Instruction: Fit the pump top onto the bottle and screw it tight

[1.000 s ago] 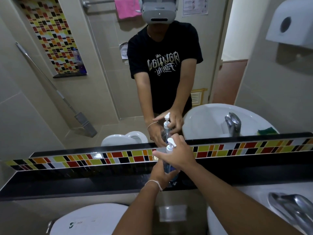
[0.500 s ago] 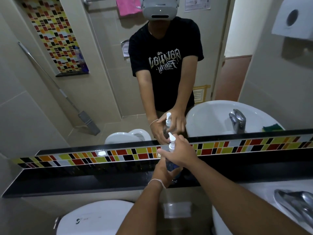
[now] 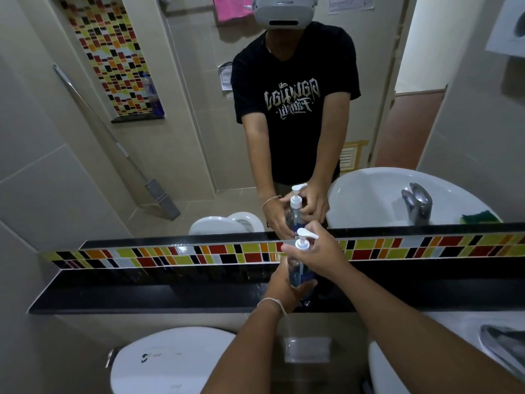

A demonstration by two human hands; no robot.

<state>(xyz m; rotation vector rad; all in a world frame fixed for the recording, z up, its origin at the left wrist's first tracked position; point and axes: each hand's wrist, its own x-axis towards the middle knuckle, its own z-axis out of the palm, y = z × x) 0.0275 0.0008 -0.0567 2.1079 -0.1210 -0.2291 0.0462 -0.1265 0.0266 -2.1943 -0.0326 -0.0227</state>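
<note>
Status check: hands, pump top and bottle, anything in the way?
Left hand wrapped round bottle. Right hand gripping pump top collar, seated on the neck. Tightness unclear. Nothing blocking.

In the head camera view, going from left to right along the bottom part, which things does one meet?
Toilet tank lid → left hand → bottle → right hand → faucet.
</note>
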